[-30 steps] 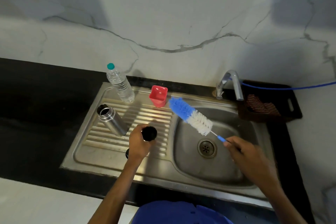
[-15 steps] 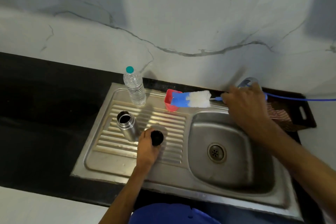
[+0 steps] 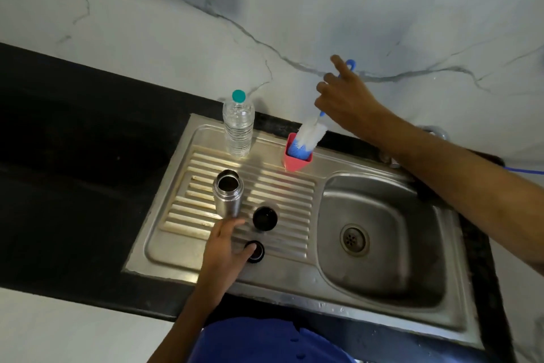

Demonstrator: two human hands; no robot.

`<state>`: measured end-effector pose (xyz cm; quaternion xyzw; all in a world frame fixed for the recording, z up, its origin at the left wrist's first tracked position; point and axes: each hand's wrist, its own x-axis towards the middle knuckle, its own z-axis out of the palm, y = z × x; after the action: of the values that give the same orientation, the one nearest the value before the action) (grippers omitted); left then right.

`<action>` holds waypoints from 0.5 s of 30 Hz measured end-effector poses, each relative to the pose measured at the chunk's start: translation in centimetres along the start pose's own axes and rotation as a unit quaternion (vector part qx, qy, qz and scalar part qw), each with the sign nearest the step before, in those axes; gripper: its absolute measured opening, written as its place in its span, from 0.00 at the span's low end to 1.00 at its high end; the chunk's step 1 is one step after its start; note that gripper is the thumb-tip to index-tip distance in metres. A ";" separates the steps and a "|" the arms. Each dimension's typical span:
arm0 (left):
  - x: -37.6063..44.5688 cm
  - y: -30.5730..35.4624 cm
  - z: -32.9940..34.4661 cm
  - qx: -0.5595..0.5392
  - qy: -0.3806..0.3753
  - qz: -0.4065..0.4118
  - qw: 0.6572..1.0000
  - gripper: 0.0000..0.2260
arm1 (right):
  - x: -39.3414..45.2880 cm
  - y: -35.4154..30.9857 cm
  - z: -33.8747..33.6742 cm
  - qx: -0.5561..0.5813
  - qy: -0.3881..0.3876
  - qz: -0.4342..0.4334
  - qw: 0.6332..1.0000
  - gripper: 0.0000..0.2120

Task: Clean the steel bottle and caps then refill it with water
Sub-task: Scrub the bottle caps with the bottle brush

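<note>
- Right hand (image 3: 346, 100): grips the thin blue handle of the bottle brush (image 3: 307, 139), index finger stretched upward; the handle's loop end shows above the knuckles.
- Bottle brush: tilted, blue bristle tip down inside the pink cup (image 3: 295, 161), white bristles above the rim.
- Pink cup: upright at the back edge of the draining board, just beside the basin corner.
- Left hand (image 3: 225, 247): fingers loose and spread, holding nothing; thumb tip touches the small black cap (image 3: 255, 250), fingertips near the foot of the steel bottle (image 3: 227, 194).
- Steel bottle: upright and uncapped on the ribbed draining board (dark inside; contents cannot be told).
- Larger black cap (image 3: 265, 217): open side up on the ribs, just right of the steel bottle and apart from it.
- Small black cap: on the ribs nearer the person, in front of the larger one.
- Plastic water bottle (image 3: 238, 127): teal lid on, upright at the board's back edge.
- Sink (image 3: 294, 289): steel, drain (image 3: 354, 239) in the basin on the right, set in a black counter (image 3: 73, 156).
- Tap (image 3: 435, 131): mostly hidden behind the right forearm.
</note>
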<state>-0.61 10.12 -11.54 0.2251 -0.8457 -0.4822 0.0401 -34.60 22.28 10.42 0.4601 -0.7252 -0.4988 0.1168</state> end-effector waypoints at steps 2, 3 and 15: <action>-0.9 -0.8 -2.6 -0.008 0.008 -0.028 1.000 0.16 | 1.1 0.3 -0.2 -0.019 0.002 -0.003 1.000 0.08; -1.0 -1.2 -3.7 -0.015 0.011 -0.051 0.999 0.13 | 1.6 0.6 -0.3 -0.028 0.004 -0.003 1.000 0.08; 4.7 0.7 -6.8 -0.043 0.014 -0.073 0.996 0.45 | 2.5 1.8 -0.7 -0.068 0.041 -0.042 0.996 0.17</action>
<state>-3.12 2.98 -8.07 0.2909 -0.8047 -0.5169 0.0267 -36.54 20.08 11.53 0.5011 -0.6645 -0.5319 0.1563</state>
